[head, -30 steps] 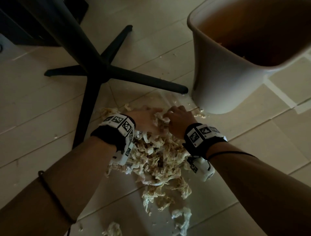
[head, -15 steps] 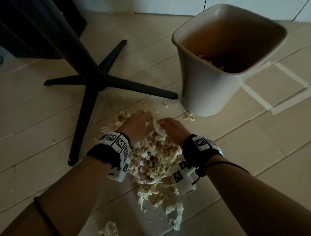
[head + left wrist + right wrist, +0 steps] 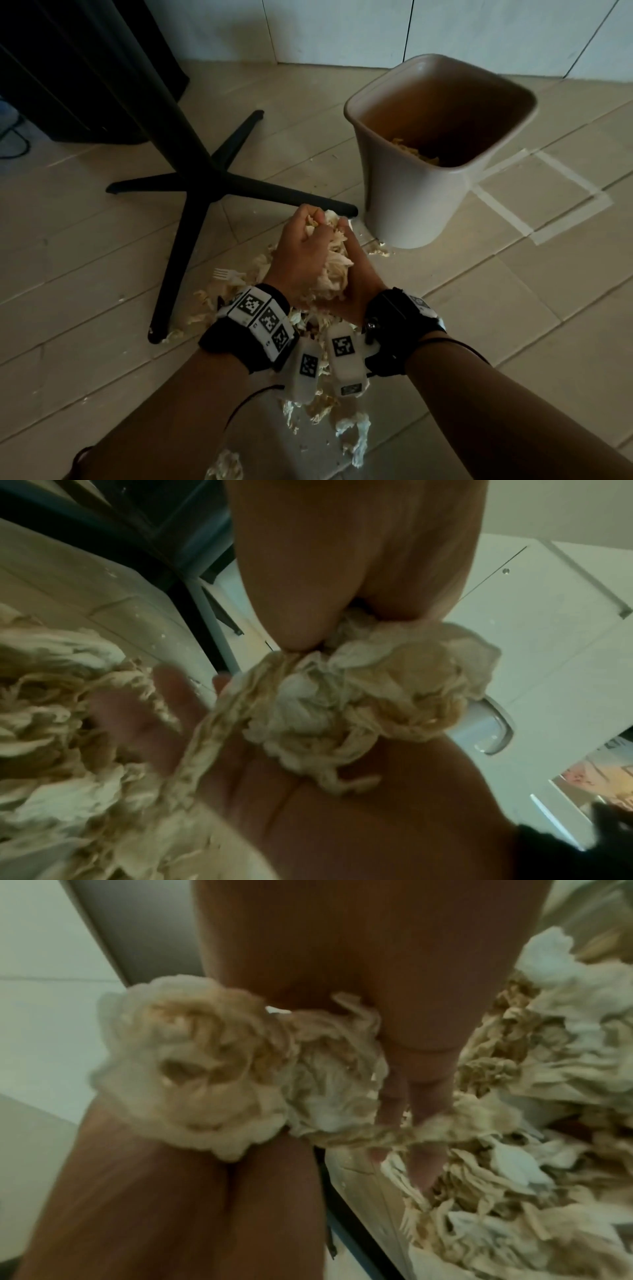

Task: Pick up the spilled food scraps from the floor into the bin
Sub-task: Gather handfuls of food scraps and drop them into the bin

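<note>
My left hand (image 3: 301, 246) and right hand (image 3: 359, 281) are cupped together around a clump of pale shredded food scraps (image 3: 334, 267), held just above the floor. The left fingers curl over the top of it and the right palm lies under it. In the left wrist view the clump (image 3: 359, 696) sits between both palms; the right wrist view shows the same clump (image 3: 212, 1074). More scraps (image 3: 318, 407) lie spread on the floor beneath my wrists. The beige bin (image 3: 411, 205) stands upright just beyond and to the right, with some scraps inside (image 3: 414, 152).
A black table base (image 3: 191, 185) stands to the left, one leg (image 3: 308, 200) ending right by my fingertips and the bin. A white plastic fork (image 3: 227, 274) lies among the scraps at the left. Pale tape lines (image 3: 507, 212) mark the floor right of the bin.
Both hands have closed together on a clump and lifted it off the pile towards the bin. The head view has tilted up, showing more of the bin and wall.
</note>
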